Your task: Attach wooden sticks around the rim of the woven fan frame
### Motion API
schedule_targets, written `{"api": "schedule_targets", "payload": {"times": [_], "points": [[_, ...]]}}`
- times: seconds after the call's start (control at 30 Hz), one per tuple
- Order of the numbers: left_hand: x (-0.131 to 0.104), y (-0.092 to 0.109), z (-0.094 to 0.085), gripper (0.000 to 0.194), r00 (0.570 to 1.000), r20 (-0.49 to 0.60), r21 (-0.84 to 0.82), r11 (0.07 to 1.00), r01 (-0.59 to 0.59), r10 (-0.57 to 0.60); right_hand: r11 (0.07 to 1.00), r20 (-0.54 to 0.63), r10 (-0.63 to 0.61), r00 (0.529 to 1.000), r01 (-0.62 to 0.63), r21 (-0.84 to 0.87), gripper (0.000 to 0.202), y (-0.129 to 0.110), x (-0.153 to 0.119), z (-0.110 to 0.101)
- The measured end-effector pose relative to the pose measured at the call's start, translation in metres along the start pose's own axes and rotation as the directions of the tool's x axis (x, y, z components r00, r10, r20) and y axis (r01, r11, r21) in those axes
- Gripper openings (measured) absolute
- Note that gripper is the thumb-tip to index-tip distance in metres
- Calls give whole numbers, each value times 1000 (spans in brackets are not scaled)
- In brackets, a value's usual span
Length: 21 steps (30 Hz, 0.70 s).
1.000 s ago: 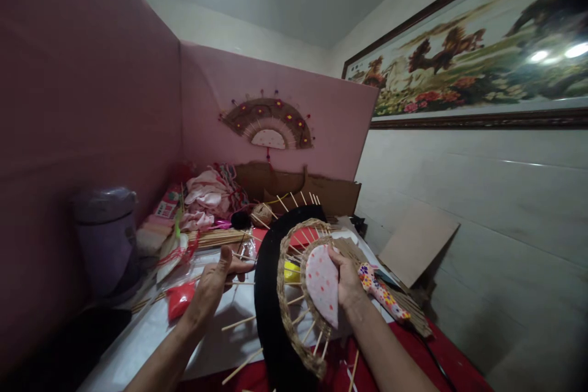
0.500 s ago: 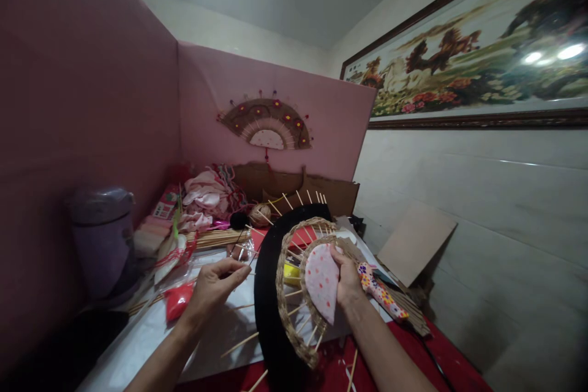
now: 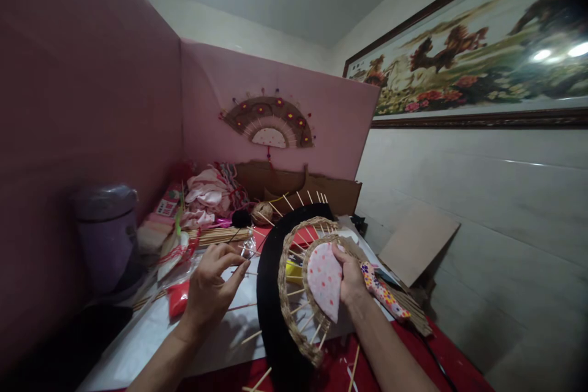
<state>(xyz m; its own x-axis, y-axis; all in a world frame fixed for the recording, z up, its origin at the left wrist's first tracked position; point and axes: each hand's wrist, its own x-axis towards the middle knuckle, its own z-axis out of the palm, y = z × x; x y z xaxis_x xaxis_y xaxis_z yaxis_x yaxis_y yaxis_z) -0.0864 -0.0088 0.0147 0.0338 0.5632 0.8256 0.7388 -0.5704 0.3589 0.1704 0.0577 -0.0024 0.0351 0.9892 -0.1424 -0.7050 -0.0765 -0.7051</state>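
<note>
My right hand (image 3: 351, 278) grips a handmade fan by its half-round base (image 3: 325, 275), which is covered in pale cloth with red dots. Thin wooden sticks (image 3: 294, 278) radiate from the base through a braided straw band (image 3: 285, 282) and a wide black band (image 3: 271, 275). Left of the black band, my left hand (image 3: 215, 282) is closed in a pinch near the stick ends. A thin black yarn strand runs to its fingers from a black yarn ball (image 3: 241, 218); the fingertips partly hide it.
Behind stand a twine ball (image 3: 263, 213), bundled sticks (image 3: 220, 236) and pink cloth (image 3: 209, 190). A red packet (image 3: 178, 299) and a purple jar (image 3: 108, 245) are at left. A flowered glue gun (image 3: 383, 291) lies right. A finished fan (image 3: 271, 122) hangs on the pink board (image 3: 331, 110).
My left hand has turned and shifted slightly, its fingers curling more while the thumb and finger stay pinched. My right hand keeps the fan in nearly the same place; the view has shifted a little.
</note>
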Motion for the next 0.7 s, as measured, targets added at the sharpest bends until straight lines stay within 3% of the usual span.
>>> {"api": "schedule_targets", "payload": {"times": [0.23, 0.4, 0.7], "points": [[-3, 2, 1, 10, 995, 49, 107, 990, -93, 88, 1000, -86, -9, 996, 12, 26, 9, -1, -4, 4], [-5, 4, 3, 13, 988, 91, 114, 985, -132, 122, 993, -123, -99, 987, 105, 46, 11, -2, -1, 3], [-4, 8, 1, 20, 991, 131, -80, 995, 53, -42, 991, -125, -120, 985, 127, 52, 9, -2, 2, 0]]}}
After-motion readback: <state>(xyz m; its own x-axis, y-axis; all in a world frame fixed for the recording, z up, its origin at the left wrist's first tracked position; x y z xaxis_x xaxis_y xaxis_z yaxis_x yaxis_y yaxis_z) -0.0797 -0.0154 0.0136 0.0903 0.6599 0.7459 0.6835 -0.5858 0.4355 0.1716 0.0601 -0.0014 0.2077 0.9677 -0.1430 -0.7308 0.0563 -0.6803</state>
